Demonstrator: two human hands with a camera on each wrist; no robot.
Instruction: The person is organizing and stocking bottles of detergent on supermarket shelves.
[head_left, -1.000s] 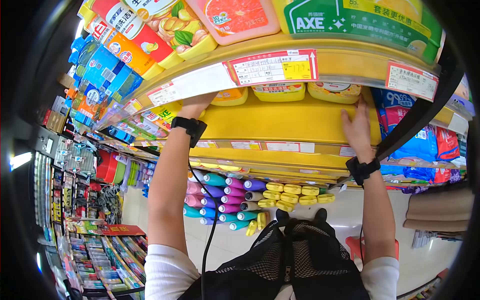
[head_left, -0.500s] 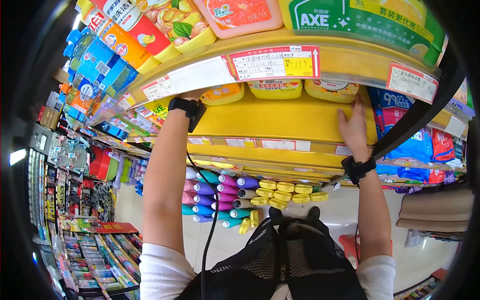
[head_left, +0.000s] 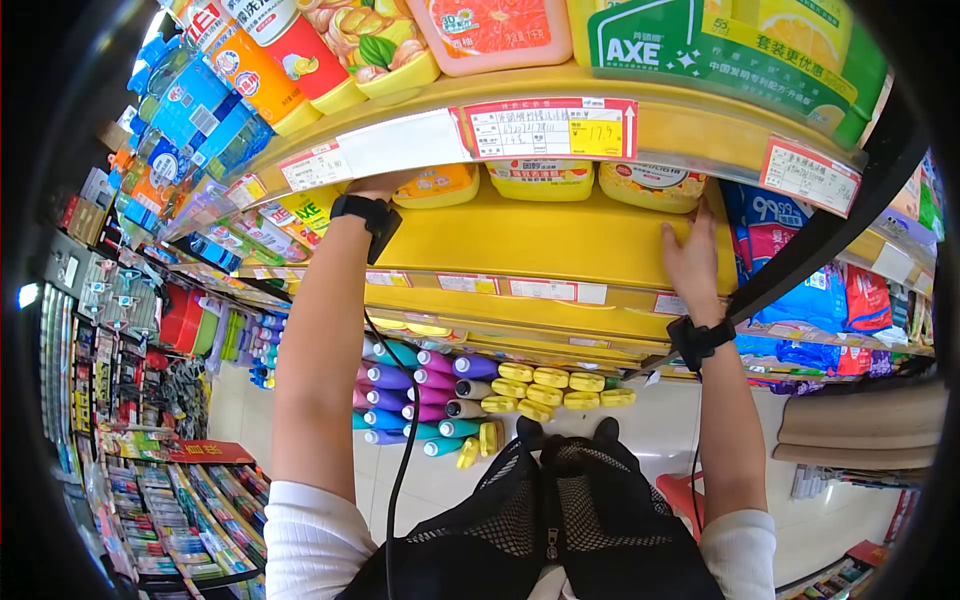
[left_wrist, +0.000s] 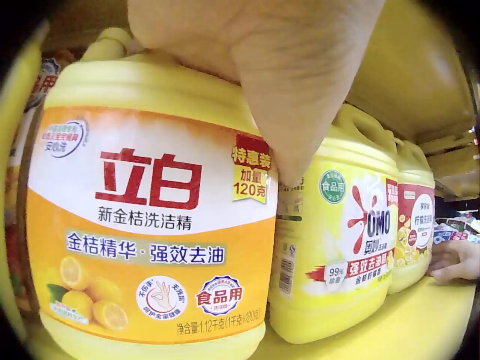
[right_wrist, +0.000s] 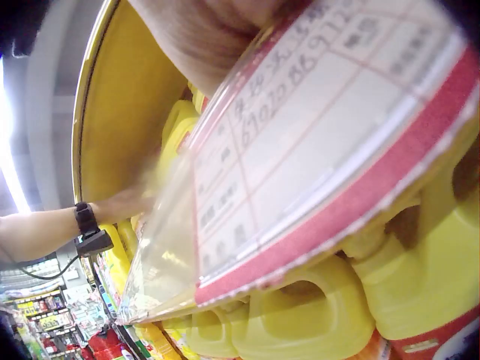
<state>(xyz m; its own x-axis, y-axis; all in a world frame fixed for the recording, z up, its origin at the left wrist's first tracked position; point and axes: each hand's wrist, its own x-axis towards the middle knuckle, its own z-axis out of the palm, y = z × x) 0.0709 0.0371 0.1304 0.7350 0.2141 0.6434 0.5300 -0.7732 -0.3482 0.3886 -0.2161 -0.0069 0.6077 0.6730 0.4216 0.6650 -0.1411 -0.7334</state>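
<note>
On the yellow shelf point(head_left: 540, 240), a row of yellow detergent bottles stands under the shelf above. My left hand point(head_left: 385, 184) is mostly hidden there, beside the orange-labelled bottle point(head_left: 435, 184). In the left wrist view the heel of my left hand point(left_wrist: 262, 52) covers the top of this bottle point(left_wrist: 150, 210), with one digit between it and the OMO bottle point(left_wrist: 337, 240); the other fingers are out of sight. My right hand point(head_left: 693, 262), fingers extended, touches the side of the right-end bottle point(head_left: 655, 186). In the right wrist view a price tag point(right_wrist: 300, 142) partly covers my right hand point(right_wrist: 210, 37).
Large bottles, including a green AXE pack point(head_left: 700, 60), line the upper shelf, whose tagged edge point(head_left: 400, 146) overhangs the row. Blue bags point(head_left: 775, 235) stand beyond a black post point(head_left: 840, 230) on the right. Coloured bottles point(head_left: 430, 385) stand on the floor.
The head view has shifted, so the lower shelf, floor bottles and both arms appear farther left. Both hands stay at about the same places along the row.
</note>
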